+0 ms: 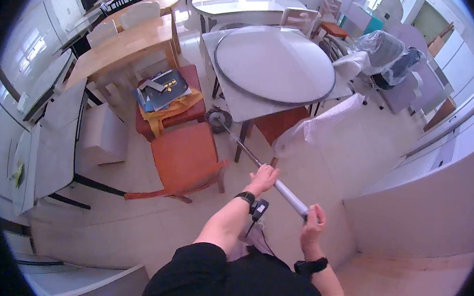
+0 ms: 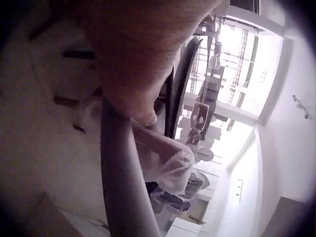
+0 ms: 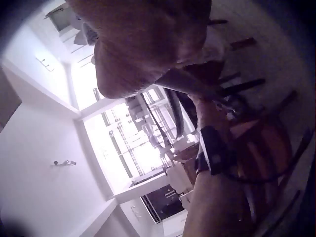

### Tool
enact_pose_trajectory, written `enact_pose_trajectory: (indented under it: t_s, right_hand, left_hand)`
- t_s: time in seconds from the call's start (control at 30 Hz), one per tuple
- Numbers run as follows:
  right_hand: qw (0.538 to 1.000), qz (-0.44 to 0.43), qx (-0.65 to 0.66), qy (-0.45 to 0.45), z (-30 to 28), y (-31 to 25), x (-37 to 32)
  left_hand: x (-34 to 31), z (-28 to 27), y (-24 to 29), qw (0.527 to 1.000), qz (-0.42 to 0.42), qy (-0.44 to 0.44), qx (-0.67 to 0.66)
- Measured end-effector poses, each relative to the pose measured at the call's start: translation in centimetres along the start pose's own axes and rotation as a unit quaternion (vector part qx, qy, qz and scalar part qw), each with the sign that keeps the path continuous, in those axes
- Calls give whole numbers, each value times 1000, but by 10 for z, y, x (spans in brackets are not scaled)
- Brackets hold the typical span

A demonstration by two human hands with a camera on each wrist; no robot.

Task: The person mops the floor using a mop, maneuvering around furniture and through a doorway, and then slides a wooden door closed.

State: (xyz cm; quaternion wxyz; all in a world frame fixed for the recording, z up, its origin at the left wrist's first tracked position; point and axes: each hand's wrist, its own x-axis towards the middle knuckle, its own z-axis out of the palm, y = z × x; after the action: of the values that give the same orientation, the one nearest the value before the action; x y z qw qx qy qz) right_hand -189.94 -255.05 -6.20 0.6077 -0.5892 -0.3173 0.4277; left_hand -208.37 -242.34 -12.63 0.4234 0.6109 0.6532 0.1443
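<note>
A long pole with a light grey sleeve [image 1: 289, 197] slants from lower right to upper left in the head view. Its far end meets a dark round brush-like head [image 1: 218, 120] on the floor beside the table leg. My left hand [image 1: 264, 178] grips the pole at the upper end of the sleeve; my right hand [image 1: 313, 224] grips its near end. In the left wrist view the left hand [image 2: 140, 59] is wrapped on the grey pole [image 2: 123, 182]. The right wrist view has the right hand [image 3: 148, 44] round the pole's end, its fingertips hidden.
A table with a round glass top [image 1: 276, 63] stands ahead. Left of the pole are an orange chair [image 1: 184, 152] and a red seat [image 1: 193, 109] bearing books and a yellow cloth. A white panel [image 1: 420, 205] stands at right, with plastic-wrapped chairs [image 1: 383, 54] behind.
</note>
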Motion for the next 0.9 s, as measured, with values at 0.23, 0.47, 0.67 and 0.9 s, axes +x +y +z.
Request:
enact_pose_trajectory:
  t_s: [0.23, 0.47, 0.67, 0.9]
  right_hand:
    - [982, 11, -111, -152, 70, 30, 72]
    - [961, 48, -143, -233, 84, 18, 76]
    - [951, -133, -158, -229, 59, -53, 57]
    - [939, -167, -183, -237, 106, -23, 65]
  left_hand:
    - [60, 20, -46, 991, 11, 122, -57]
    - [86, 33, -80, 985, 47, 116, 115]
    - [37, 31, -23, 977, 130, 158, 54]
    - [36, -34, -18, 973, 173, 138, 62]
